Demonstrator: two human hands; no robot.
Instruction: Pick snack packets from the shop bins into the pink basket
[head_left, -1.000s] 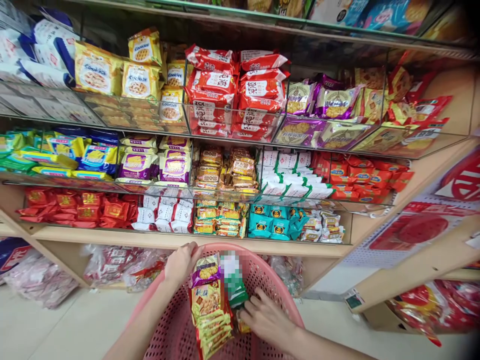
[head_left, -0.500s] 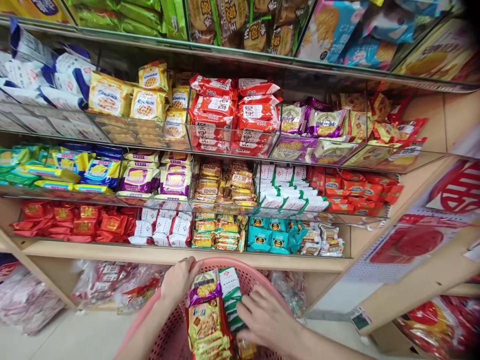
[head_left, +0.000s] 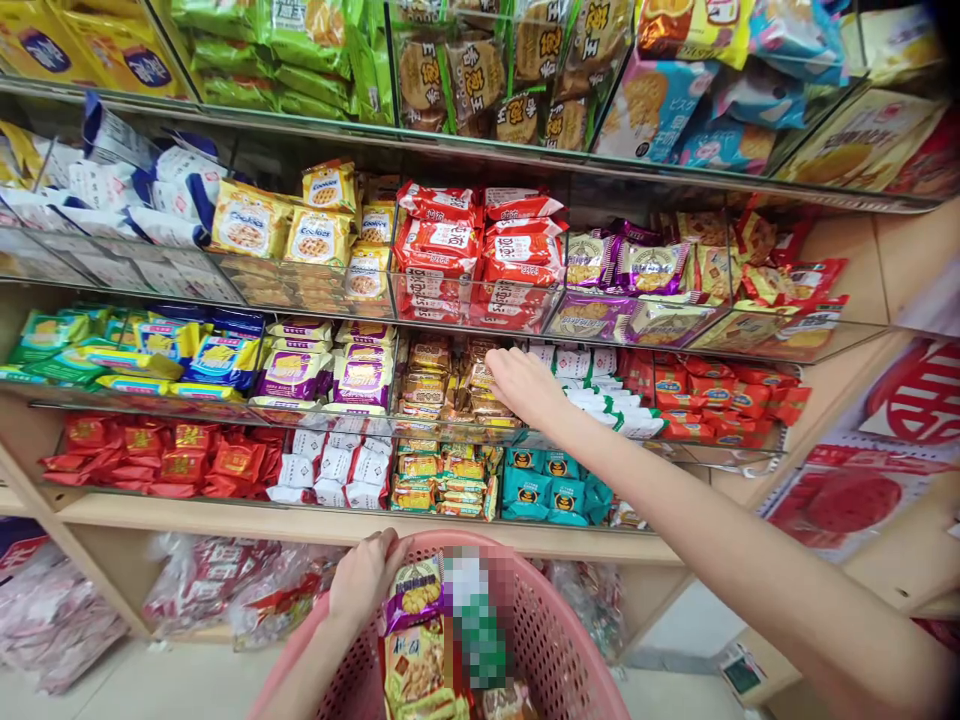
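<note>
My left hand (head_left: 366, 575) is closed on the far rim of a pink plastic basket (head_left: 555, 640) at the bottom of the view. Inside the basket lie a purple cracker pack (head_left: 412, 592), a yellow-green snack pack (head_left: 415, 662) and a green-and-white pack (head_left: 480, 625). My right hand (head_left: 521, 385) reaches up to the second shelf from the bottom, fingers curled over the brown-orange snack packs (head_left: 450, 375) beside the white-and-green packs (head_left: 600, 385). Whether those fingers hold a pack is hidden.
Glass-fronted shelves (head_left: 465, 425) rise in tiers, packed with snack packets: red packs (head_left: 480, 250), purple ones (head_left: 630, 270), yellow cookie packs (head_left: 285, 230), teal packs (head_left: 547, 480). Bagged goods (head_left: 225, 580) lie on the floor under the lowest wooden shelf. A slanted wooden rack (head_left: 862, 480) stands at right.
My right hand left the basket and rose to the brown-orange packs on the shelf. The view tilted upward. My left hand stayed on the basket rim.
</note>
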